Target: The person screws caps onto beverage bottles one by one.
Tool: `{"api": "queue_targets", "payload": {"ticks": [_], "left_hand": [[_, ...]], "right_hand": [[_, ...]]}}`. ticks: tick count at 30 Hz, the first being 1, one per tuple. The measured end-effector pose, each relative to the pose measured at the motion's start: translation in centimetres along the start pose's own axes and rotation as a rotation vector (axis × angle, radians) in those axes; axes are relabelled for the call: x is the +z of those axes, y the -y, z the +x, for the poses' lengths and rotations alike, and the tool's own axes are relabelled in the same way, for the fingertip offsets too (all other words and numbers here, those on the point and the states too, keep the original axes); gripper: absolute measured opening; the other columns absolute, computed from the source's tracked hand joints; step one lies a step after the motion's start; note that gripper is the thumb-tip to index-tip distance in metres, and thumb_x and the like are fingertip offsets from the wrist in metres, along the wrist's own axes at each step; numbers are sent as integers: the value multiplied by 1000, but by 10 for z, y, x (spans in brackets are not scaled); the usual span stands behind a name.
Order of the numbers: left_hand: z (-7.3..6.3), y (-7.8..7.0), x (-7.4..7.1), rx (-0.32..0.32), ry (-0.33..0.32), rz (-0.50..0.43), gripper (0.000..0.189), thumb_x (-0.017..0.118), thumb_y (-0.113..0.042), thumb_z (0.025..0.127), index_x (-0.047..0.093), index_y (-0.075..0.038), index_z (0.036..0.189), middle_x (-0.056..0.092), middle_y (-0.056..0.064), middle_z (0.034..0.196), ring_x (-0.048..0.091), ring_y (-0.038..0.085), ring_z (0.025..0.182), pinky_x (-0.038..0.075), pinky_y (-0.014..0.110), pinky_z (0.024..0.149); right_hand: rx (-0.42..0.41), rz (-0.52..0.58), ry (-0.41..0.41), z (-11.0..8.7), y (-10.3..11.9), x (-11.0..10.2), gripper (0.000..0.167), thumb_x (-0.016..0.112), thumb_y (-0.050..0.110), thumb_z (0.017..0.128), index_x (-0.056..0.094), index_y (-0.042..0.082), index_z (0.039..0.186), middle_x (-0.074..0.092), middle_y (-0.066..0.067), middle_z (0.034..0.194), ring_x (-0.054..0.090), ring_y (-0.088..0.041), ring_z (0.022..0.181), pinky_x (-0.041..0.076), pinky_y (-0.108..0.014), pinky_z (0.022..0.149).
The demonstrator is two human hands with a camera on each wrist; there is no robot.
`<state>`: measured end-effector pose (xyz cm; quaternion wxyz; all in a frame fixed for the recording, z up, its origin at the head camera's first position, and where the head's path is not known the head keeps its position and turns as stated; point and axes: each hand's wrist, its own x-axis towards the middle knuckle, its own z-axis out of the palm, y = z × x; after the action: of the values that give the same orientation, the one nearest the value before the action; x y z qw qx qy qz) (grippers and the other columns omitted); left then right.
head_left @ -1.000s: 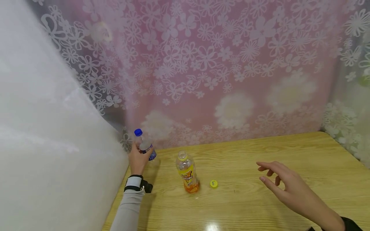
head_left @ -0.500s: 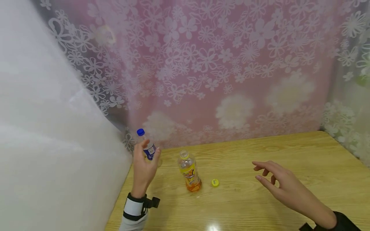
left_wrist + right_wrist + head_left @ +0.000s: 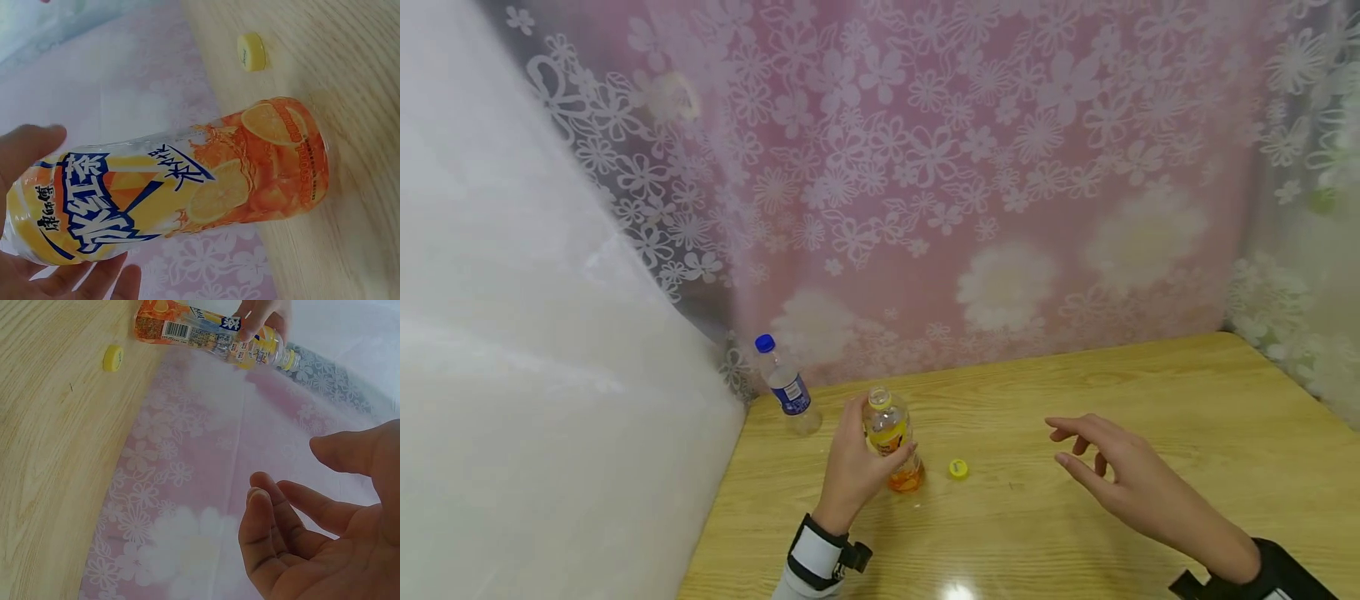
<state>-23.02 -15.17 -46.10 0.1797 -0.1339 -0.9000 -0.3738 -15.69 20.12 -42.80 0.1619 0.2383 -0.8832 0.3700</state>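
Observation:
My left hand (image 3: pixel 855 467) curls round the upper part of an uncapped iced tea bottle (image 3: pixel 907 477), thumb on the near side and fingers behind. The bottle stands upright on the table, its label yellow and orange with lemon slices, as the left wrist view (image 3: pixel 250 169) shows. Its bare mouth has a yellow ring below it. A yellow bottle cap (image 3: pixel 958 469) lies just right of the bottle. Over the table's right side hovers my right hand (image 3: pixel 1123 479), fingers loosely bent and thumb apart, holding nothing.
A clear plastic bottle (image 3: pixel 792 393) with a blue cap and blue label stands at the back left corner. Behind the wooden table (image 3: pixel 1015 533) hangs a pink flowered curtain (image 3: pixel 895 317). A white sheet (image 3: pixel 550 400) borders the left side.
My left hand has let go of the blue-capped bottle, come back toward me and right, and closed round the iced tea bottle. My right hand has drifted slightly left.

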Motion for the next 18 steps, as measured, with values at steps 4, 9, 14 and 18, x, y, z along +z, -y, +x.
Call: {"api": "queue_targets", "payload": {"ticks": [4, 9, 14, 18], "left_hand": [[-1, 1, 0, 3, -12, -23, 83, 89, -35, 79, 46, -15, 146, 57, 1, 132, 61, 19, 117, 56, 40, 92], [-4, -12, -7, 58, -28, -37, 81, 88, -41, 79, 47, -19, 145, 59, -3, 129, 62, 13, 111, 57, 35, 83], [-11, -51, -20, 182, 16, -108, 77, 86, -43, 81, 47, -24, 145, 60, -8, 127, 63, 11, 110, 58, 34, 81], [-20, -86, -24, 261, 101, -167, 76, 84, -44, 83, 45, -28, 146, 59, -10, 126, 62, 8, 109, 57, 29, 79]], "right_hand": [[13, 0, 26, 1, 0, 5, 39, 68, 16, 99, 60, 14, 138, 65, 8, 112, 53, 1, 87, 47, -22, 59], [-19, -153, 54, 10, -6, 18, 37, 72, 18, 96, 64, 15, 132, 63, 8, 112, 56, -6, 93, 51, -27, 67], [-135, -352, 59, 28, -20, 45, 33, 78, 15, 90, 69, 9, 121, 63, 1, 107, 60, -17, 97, 54, -33, 74], [-165, -383, 115, 42, -32, 70, 32, 79, 15, 89, 70, 6, 118, 62, -4, 105, 60, -18, 94, 55, -33, 72]]}}
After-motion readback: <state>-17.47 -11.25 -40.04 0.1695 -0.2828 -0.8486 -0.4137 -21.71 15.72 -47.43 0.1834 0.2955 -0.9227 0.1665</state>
